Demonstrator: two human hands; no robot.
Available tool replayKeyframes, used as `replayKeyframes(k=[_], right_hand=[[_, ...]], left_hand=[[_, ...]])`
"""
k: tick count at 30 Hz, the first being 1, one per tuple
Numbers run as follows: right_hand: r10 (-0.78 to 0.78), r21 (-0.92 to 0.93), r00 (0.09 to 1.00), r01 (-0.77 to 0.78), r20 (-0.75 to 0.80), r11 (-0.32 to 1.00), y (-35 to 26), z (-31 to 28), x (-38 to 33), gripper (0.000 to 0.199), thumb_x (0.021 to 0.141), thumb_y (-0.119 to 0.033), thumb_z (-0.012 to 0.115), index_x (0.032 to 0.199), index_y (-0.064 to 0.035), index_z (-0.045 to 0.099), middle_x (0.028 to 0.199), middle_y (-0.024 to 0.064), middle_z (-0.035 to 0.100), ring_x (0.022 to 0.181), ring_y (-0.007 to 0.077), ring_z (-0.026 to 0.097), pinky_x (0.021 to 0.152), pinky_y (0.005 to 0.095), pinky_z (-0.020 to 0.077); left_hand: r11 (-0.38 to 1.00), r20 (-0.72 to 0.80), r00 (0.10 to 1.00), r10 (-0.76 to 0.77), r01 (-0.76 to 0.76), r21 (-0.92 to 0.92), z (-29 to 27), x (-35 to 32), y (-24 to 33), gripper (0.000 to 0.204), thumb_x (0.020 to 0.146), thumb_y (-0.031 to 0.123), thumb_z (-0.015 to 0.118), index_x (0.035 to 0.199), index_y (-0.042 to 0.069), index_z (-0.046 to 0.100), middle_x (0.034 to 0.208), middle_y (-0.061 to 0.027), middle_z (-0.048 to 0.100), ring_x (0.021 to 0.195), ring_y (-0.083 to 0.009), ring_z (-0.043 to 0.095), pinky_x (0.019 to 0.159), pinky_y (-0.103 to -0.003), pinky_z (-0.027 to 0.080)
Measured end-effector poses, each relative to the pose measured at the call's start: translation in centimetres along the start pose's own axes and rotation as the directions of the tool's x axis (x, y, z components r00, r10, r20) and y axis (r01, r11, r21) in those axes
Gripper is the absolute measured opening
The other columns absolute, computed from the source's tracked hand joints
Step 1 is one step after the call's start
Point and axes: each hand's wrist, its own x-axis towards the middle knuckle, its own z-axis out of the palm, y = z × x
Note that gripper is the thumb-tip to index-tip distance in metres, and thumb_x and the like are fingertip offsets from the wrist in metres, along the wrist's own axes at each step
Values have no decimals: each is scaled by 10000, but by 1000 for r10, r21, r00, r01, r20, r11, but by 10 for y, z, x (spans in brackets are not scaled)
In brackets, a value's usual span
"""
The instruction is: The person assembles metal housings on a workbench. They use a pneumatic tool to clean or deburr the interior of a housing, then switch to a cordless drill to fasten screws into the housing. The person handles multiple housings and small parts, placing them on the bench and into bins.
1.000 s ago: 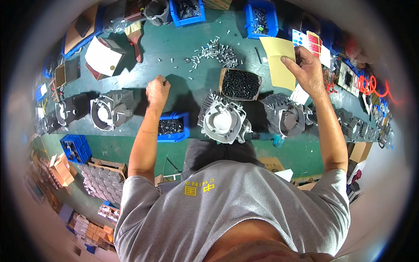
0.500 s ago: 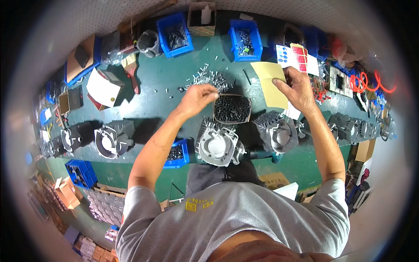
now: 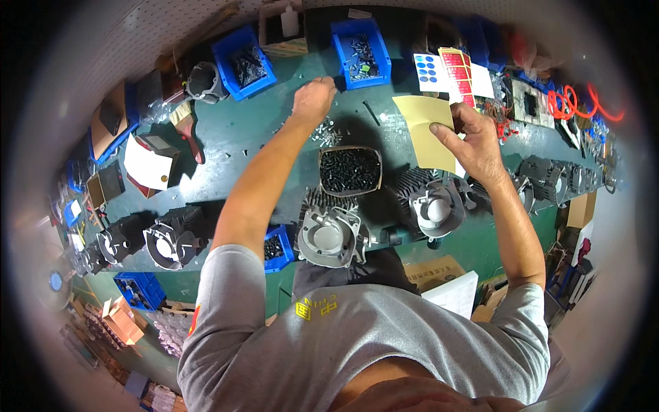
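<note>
My right hand [image 3: 473, 141] pinches a pale yellow sheet of paper [image 3: 424, 132], thumb in front, holding it up over the right part of the bench. My left hand [image 3: 315, 100] reaches out toward the far side, fingers curled; whatever they hold, if anything, is hidden. It is above the far edge of a loose pile of small silver screws [image 3: 329, 132], short of the blue bin of small parts [image 3: 362, 58]. Closer to me, a box of black screws [image 3: 350, 172] stands behind a grey finned engine cylinder [image 3: 328, 230]. Another finned cylinder [image 3: 435, 206] is below the yellow sheet.
More finned castings [image 3: 168, 237] line the bench's near edge. A second blue bin [image 3: 244, 65], a brush [image 3: 185, 130] and a white sheet [image 3: 145, 165] lie at left. Sticker sheets [image 3: 456, 75] and a red coiled hose [image 3: 566, 106] are at far right.
My left hand has moved from beside the box of black screws outward, past the loose screws. The right hand keeps hold of the yellow sheet. The view has shifted slightly.
</note>
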Motion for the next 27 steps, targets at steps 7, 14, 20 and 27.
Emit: replayKeyframes(k=[7,14,20,27], right_hand=[[6,114,998,1,-56,993,17,-6,-15,186,891,-102,793,978,14,676,812,37,687,720,84,623,667,264,516],[26,29,999,-28,43,999,18,-7,-11,164,917,-75,768,987,17,652,904,47,719,845,110,696,789,295,559],[-4,34,999,3,47,999,24,-1,-12,176,914,-77,771,1001,22,653,903,44,722,830,110,692,774,295,560],[11,0,999,-11,49,1000,18,0,-14,188,910,-81,776,1008,22,654,902,48,721,822,106,687,758,296,556]], left_hand=[[711,401,906,134,194,-676,-72,-106,47,189,968,99,711,1133,8,710,1005,-65,740,923,-103,664,828,-267,540],[818,178,955,-237,295,-493,-55,-128,-15,175,965,85,705,1117,2,727,970,-77,755,895,-117,689,800,-280,547],[963,102,987,-127,147,-227,-25,-112,-16,178,908,125,714,1079,87,742,990,-148,745,908,-331,721,798,-407,563],[1000,133,991,-3,0,23,-9,-75,6,151,929,206,688,1039,113,733,1002,-127,692,965,-356,682,824,-474,548]])
